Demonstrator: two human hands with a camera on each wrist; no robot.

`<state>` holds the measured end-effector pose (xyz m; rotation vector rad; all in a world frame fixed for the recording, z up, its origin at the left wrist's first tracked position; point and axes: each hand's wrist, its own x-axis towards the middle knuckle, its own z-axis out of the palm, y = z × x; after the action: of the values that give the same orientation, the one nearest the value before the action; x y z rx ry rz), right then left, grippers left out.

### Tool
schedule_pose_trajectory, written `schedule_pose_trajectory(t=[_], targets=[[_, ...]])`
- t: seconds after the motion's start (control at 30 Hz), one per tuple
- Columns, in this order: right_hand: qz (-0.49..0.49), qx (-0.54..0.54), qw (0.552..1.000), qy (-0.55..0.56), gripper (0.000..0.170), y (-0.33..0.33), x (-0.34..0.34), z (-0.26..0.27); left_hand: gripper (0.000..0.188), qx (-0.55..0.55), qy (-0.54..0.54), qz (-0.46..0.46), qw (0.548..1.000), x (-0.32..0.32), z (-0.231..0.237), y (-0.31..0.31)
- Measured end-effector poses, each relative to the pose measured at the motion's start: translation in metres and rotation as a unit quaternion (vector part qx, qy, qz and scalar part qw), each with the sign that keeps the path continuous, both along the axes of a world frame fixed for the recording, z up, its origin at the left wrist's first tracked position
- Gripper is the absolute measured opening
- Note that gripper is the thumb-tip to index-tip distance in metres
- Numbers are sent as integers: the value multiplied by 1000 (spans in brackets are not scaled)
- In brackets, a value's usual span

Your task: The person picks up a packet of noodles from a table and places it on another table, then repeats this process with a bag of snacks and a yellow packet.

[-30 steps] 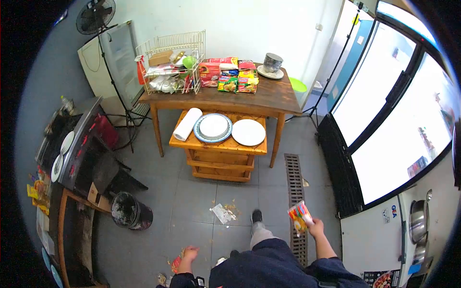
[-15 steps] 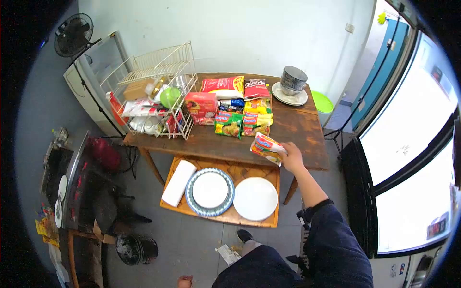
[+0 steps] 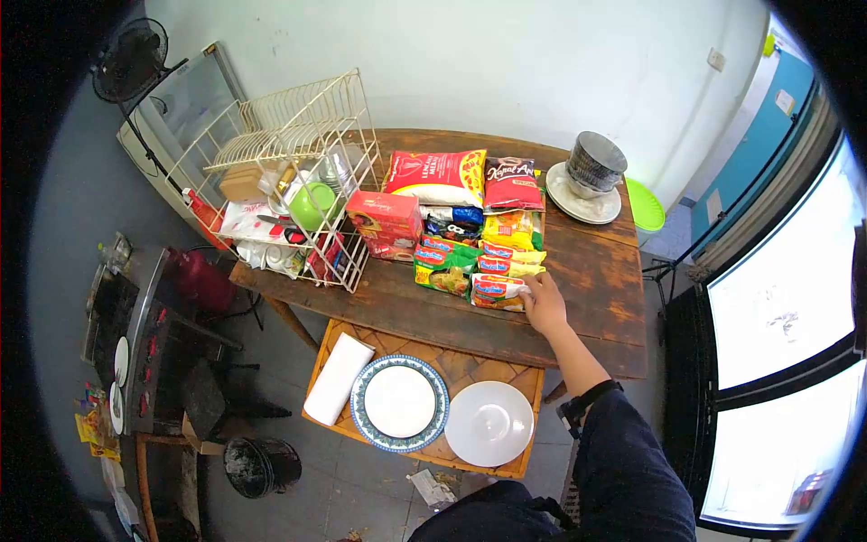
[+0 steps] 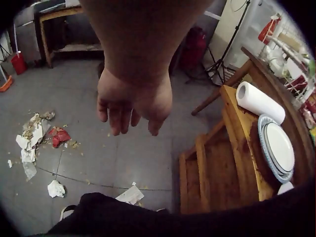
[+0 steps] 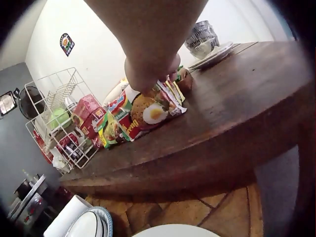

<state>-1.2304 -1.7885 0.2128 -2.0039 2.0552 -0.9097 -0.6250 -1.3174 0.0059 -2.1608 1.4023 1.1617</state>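
My right hand (image 3: 545,304) pinches the right end of a white-and-orange instant noodle packet (image 3: 497,293) at the front of the grocery group on the wooden table (image 3: 596,307). A fried egg is printed on that packet's face (image 5: 150,114) in the right wrist view. Right behind it stand more noodle packets (image 3: 510,257), and a green noodle packet (image 3: 444,271) is at its left. My left hand (image 4: 133,103) hangs over the floor with loosely bent fingers and holds nothing; the head view does not show it.
A wire dish rack (image 3: 298,172) and a red box (image 3: 384,217) stand left of the packets. Bowls (image 3: 596,161) on plates are at the right. Below the table edge, a low wooden stand (image 3: 316,417) bears a paper roll (image 3: 339,378) and plates. Litter (image 4: 32,138) lies on the floor.
The person has come up to the table. My right hand has carried the noodle packet from over the floor to the front of the other packets. My left hand has left the head view.
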Motion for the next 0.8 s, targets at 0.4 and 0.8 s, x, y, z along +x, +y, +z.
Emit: schedule_pose_trajectory(t=[0.4,0.8], targets=[[-78,-102,980,151,55,53,36,30,51,-150,-76,205,964,-65,78,7],[-3,-183,968,170,47,101,111,53,29,-109,-100,53,988,-103,-28,278]])
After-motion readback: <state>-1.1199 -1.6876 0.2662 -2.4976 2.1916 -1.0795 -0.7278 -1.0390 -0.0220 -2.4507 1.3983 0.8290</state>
